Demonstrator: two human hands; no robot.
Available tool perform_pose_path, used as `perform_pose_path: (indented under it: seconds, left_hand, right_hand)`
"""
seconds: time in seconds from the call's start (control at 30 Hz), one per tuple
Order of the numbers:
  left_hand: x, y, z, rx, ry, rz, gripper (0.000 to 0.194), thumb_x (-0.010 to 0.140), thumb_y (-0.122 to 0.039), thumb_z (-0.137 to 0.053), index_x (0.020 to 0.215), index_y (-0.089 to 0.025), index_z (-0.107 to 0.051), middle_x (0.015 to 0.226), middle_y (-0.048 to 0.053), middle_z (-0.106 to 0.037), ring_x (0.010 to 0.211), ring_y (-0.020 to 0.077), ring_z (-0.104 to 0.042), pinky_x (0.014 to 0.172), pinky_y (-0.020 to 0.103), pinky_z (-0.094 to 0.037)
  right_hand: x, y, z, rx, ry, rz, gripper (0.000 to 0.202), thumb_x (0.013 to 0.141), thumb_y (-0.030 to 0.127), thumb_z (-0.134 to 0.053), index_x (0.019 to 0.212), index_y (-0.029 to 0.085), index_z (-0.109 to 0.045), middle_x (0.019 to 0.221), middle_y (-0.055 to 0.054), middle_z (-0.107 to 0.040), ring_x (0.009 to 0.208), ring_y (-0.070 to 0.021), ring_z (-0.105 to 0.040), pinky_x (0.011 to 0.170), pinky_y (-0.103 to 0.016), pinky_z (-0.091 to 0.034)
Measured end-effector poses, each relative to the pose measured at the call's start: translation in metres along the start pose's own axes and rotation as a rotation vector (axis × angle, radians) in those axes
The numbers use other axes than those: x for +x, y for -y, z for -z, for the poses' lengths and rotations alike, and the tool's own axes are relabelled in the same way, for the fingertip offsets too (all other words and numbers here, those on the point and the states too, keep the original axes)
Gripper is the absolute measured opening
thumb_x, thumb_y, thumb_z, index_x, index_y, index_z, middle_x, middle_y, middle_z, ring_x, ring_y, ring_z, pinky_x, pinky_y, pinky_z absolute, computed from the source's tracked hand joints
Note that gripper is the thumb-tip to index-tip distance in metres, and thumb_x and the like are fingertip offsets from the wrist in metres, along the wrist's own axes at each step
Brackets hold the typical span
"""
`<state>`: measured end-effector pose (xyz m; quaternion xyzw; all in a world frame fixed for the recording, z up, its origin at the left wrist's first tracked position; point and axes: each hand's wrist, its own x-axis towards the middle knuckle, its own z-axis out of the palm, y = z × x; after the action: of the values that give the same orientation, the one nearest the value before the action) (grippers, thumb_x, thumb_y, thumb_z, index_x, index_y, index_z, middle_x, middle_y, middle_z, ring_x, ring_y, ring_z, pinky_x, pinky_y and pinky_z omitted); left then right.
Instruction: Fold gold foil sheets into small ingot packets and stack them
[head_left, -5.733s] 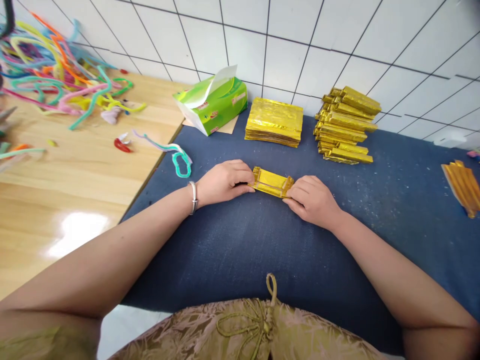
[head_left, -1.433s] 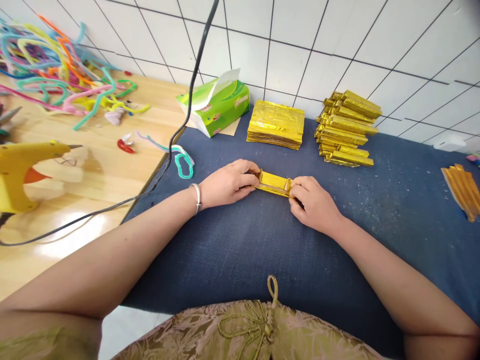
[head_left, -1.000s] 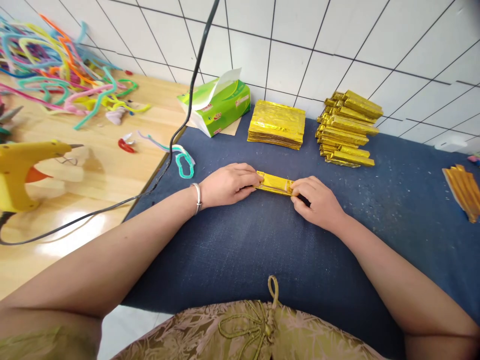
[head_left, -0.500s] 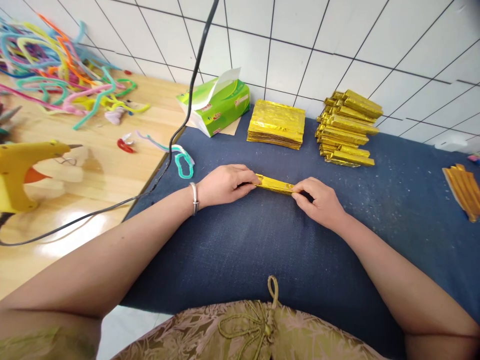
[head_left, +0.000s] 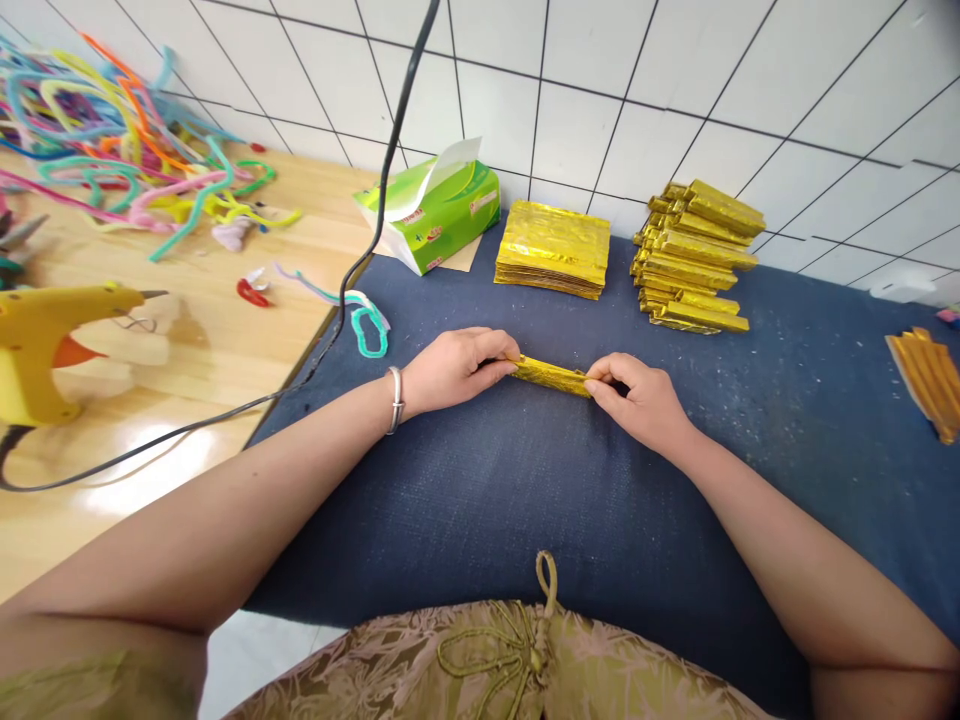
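Note:
A folded strip of gold foil paper (head_left: 553, 375) stretches between my two hands, low over the dark blue cloth (head_left: 480, 500). My left hand (head_left: 461, 370), with a silver bangle at the wrist, pinches its left end between thumb and fingers. At the other end my right hand (head_left: 637, 400) grips it in the same way, thumb below. Beyond my hands lies a neat stack of flat gold foil sheets (head_left: 553, 245). Right of that stack is a pile of folded gold foil strips (head_left: 697, 255).
A green tissue pack (head_left: 450, 215) sits by the tiled wall. Left, on the wooden table (head_left: 187, 320), are a yellow glue gun (head_left: 45, 340) and tangled pipe cleaners (head_left: 112, 130). A black cable (head_left: 382, 190) crosses the view. More folded strips (head_left: 926, 385) lie far right.
The folded strip has tilted a little, showing more of its front side, and sits slightly lower. Both hands keep hold of its ends and have barely shifted.

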<state>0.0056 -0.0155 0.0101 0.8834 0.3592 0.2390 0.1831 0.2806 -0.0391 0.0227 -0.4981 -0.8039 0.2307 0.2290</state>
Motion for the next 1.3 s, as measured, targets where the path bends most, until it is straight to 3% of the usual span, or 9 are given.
perform_pose_path:
  seconds: [0.33, 0.8, 1.07, 1.3]
  left_hand:
    - [0.008, -0.01, -0.008, 0.033, -0.058, 0.143, 0.012, 0.091, -0.026, -0.046, 0.093, -0.019, -0.055, 0.083, 0.0, -0.061, 0.076, 0.0124, -0.057, 0.07, 0.023, -0.043]
    - [0.014, -0.009, -0.014, 0.02, -0.073, 0.226, 0.01, 0.09, -0.025, -0.046, 0.087, -0.019, -0.054, 0.078, 0.0, -0.058, 0.073, 0.0131, -0.055, 0.068, 0.025, -0.043]
    - [0.014, -0.009, -0.015, 0.062, -0.098, 0.204, 0.013, 0.089, -0.025, -0.046, 0.086, -0.018, -0.056, 0.077, 0.0, -0.059, 0.071, 0.0131, -0.055, 0.066, 0.025, -0.041]
    - [0.016, -0.007, -0.015, 0.05, -0.126, 0.16, 0.013, 0.088, -0.022, -0.048, 0.083, -0.017, -0.059, 0.084, 0.003, -0.058, 0.084, 0.015, -0.054, 0.079, 0.028, -0.044]
  right_hand:
    - [0.007, -0.004, -0.006, -0.142, 0.007, -0.034, 0.014, 0.082, 0.024, -0.052, 0.082, 0.022, -0.065, 0.068, 0.0, -0.061, 0.071, -0.0161, -0.055, 0.064, -0.027, -0.038]
    - [0.009, 0.004, -0.008, -0.205, 0.012, -0.019, 0.012, 0.084, 0.023, -0.048, 0.079, 0.021, -0.058, 0.073, -0.001, -0.062, 0.071, -0.0166, -0.051, 0.064, -0.028, -0.035]
    - [0.009, 0.0, -0.01, -0.216, -0.008, 0.008, 0.009, 0.082, 0.021, -0.049, 0.078, 0.022, -0.056, 0.069, -0.001, -0.06, 0.069, -0.0172, -0.05, 0.062, -0.029, -0.034]
    - [0.009, 0.0, -0.011, -0.218, 0.002, -0.015, 0.004, 0.081, 0.021, -0.052, 0.078, 0.022, -0.055, 0.067, 0.001, -0.059, 0.069, -0.0168, -0.049, 0.062, -0.028, -0.034]
